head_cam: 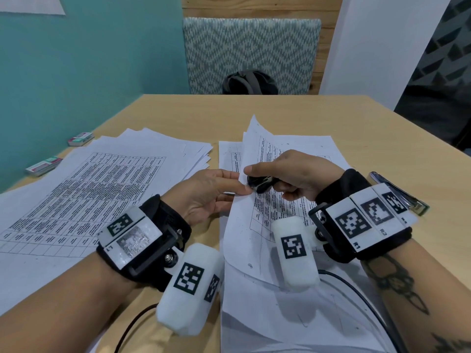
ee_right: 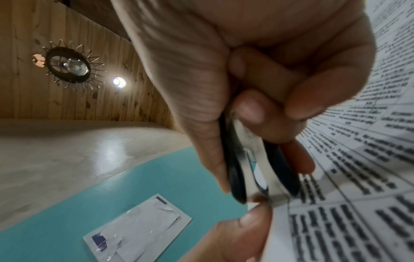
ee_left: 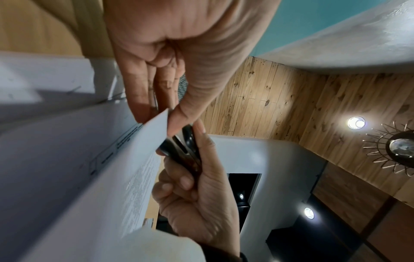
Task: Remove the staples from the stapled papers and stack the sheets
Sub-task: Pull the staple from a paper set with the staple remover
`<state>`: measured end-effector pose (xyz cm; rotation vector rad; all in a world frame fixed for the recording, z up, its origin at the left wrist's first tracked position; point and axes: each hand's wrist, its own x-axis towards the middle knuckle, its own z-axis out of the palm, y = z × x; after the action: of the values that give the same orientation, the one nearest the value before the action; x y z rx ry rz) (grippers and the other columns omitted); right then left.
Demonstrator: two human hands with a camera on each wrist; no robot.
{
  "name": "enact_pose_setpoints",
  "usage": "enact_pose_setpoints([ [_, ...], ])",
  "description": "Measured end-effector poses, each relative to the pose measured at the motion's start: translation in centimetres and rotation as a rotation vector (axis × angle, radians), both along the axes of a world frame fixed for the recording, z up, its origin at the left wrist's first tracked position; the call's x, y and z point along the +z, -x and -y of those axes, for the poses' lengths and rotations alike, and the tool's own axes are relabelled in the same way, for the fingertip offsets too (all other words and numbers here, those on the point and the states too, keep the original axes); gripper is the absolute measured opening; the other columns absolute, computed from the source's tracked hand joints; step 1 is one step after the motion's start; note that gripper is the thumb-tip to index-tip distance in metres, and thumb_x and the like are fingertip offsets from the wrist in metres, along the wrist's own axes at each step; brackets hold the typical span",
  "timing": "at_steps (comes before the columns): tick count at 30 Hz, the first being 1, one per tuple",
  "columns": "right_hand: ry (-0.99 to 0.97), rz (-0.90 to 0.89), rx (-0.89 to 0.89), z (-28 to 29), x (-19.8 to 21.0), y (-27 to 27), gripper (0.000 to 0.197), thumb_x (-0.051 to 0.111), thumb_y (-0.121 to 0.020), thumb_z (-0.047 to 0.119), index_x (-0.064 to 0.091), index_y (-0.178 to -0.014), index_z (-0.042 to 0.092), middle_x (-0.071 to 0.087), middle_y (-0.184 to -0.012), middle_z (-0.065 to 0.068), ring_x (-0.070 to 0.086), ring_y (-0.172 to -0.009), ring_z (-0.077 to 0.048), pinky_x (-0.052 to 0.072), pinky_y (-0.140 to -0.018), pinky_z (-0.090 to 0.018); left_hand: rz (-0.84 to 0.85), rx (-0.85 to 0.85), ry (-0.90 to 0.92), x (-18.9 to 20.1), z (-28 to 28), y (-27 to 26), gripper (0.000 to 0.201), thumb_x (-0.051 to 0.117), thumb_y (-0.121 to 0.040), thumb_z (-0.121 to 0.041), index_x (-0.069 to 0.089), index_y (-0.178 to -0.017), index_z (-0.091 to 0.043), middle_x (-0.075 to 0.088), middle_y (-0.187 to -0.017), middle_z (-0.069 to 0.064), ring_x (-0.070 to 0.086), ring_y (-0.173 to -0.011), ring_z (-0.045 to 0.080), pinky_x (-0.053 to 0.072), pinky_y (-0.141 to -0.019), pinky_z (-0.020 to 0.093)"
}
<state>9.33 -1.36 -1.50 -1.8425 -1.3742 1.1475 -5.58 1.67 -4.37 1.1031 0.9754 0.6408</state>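
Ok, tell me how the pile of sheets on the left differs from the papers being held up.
The pile lies flat on the table, untouched; the held papers are lifted and curled, their corner pinched by the left hand with the right hand's staple remover at it. The pile is fanned loosely. Both carry printed tables.

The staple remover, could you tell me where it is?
Head view, centre: the staple remover is gripped in the right hand, at the paper corner pinched by the left hand.

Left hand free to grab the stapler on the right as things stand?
Probably not: the left hand pinches the lifted papers, and the right hand and its wrist lie between it and the stapler.
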Motion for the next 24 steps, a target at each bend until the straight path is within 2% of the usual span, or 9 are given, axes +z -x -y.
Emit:
enact_pose_setpoints([
  [2, 0.007, 0.002, -0.007, -0.05, -0.04, -0.02, 0.043, 0.066, -0.082, 0.039, 0.070, -0.101, 0.002, 0.050, -0.083, -0.013, 0.032, -0.027, -0.003, 0.031, -0.042, -0.018, 0.004, -0.006, -0.003, 0.04, 0.02, 0.02, 0.027, 0.063, -0.076, 0.009, 0.059, -0.098, -0.006, 0.067, -0.082, 0.010, 0.064, -0.056, 0.014, 0.056, -0.056, 0.023],
  [5, -0.006, 0.025, -0.008, 0.04, -0.05, 0.11, 0.041, 0.066, -0.082, 0.038, 0.071, -0.100, 0.001, 0.052, -0.079, -0.012, 0.032, -0.026, -0.003, 0.031, -0.045, -0.019, 0.008, -0.009, 0.008, 0.03, 0.13, -0.05, 0.020, 0.062, -0.076, 0.010, 0.059, -0.086, -0.007, 0.068, -0.069, 0.008, 0.065, -0.051, 0.013, 0.056, -0.052, 0.021],
  [7, -0.033, 0.053, -0.011, 0.11, -0.07, 0.22, 0.038, 0.067, -0.082, 0.035, 0.072, -0.097, 0.001, 0.055, -0.063, -0.005, 0.034, -0.025, -0.002, 0.030, -0.045, -0.019, 0.006, -0.003, 0.015, -0.04, 0.17, -0.11, 0.018, 0.061, -0.077, 0.011, 0.059, -0.082, -0.006, 0.068, -0.067, 0.008, 0.065, -0.050, 0.013, 0.055, -0.050, 0.021],
  [9, -0.056, 0.079, -0.012, 0.13, -0.09, 0.27, 0.037, 0.067, -0.082, 0.034, 0.072, -0.093, 0.000, 0.053, -0.052, 0.001, 0.035, -0.026, -0.002, 0.029, -0.043, -0.019, -0.003, -0.005, 0.017, -0.16, 0.17, -0.16, 0.017, 0.061, -0.077, 0.010, 0.060, -0.082, -0.006, 0.068, -0.072, 0.009, 0.065, -0.051, 0.012, 0.056, -0.051, 0.020],
  [12, -0.059, 0.086, -0.014, 0.09, -0.18, 0.27, 0.036, 0.067, -0.082, 0.034, 0.072, -0.089, -0.001, 0.048, -0.054, -0.001, 0.033, -0.026, -0.003, 0.028, -0.041, -0.018, -0.017, -0.011, 0.020, -0.29, 0.12, -0.18, 0.017, 0.061, -0.077, 0.009, 0.061, -0.086, -0.006, 0.067, -0.078, 0.009, 0.065, -0.053, 0.012, 0.056, -0.053, 0.019],
  [15, -0.011, 0.021, -0.007, 0.04, -0.05, 0.32, 0.026, 0.066, -0.084, 0.031, 0.068, -0.073, 0.008, 0.050, -0.056, -0.004, 0.029, -0.026, -0.003, 0.028, -0.041, -0.018, -0.033, -0.038, 0.028, -0.36, 0.00, -0.17, 0.015, 0.061, -0.079, 0.006, 0.060, -0.089, -0.006, 0.066, -0.083, 0.010, 0.064, -0.064, 0.015, 0.056, -0.061, 0.022],
  [18, 0.020, -0.019, -0.017, -0.09, 0.02, 0.28, 0.025, 0.065, -0.084, 0.031, 0.068, -0.081, 0.007, 0.056, -0.064, -0.007, 0.028, -0.026, -0.004, 0.028, -0.040, -0.017, -0.036, -0.061, 0.033, -0.35, -0.01, -0.11, 0.013, 0.060, -0.080, 0.004, 0.060, -0.089, -0.006, 0.065, -0.085, 0.009, 0.062, -0.072, 0.018, 0.056, -0.067, 0.023],
  [21, 0.019, -0.003, -0.026, -0.19, -0.08, 0.15, 0.025, 0.065, -0.084, 0.032, 0.068, -0.081, 0.008, 0.056, -0.059, -0.004, 0.028, -0.028, -0.004, 0.029, -0.040, -0.016, -0.038, -0.081, 0.032, -0.36, 0.03, 0.02, 0.010, 0.061, -0.081, 0.001, 0.060, -0.084, -0.007, 0.066, -0.083, 0.008, 0.063, -0.069, 0.015, 0.055, -0.062, 0.022],
  [24, 0.032, -0.002, -0.038, -0.21, -0.12, 0.06, 0.024, 0.065, -0.084, 0.033, 0.066, -0.077, 0.009, 0.057, -0.060, -0.004, 0.028, -0.028, -0.004, 0.029, -0.040, -0.016, -0.005, -0.091, 0.047, -0.26, 0.16, 0.07, 0.009, 0.060, -0.082, 0.002, 0.062, -0.084, -0.007, 0.069, -0.075, 0.005, 0.066, -0.057, 0.010, 0.054, -0.051, 0.018],
])
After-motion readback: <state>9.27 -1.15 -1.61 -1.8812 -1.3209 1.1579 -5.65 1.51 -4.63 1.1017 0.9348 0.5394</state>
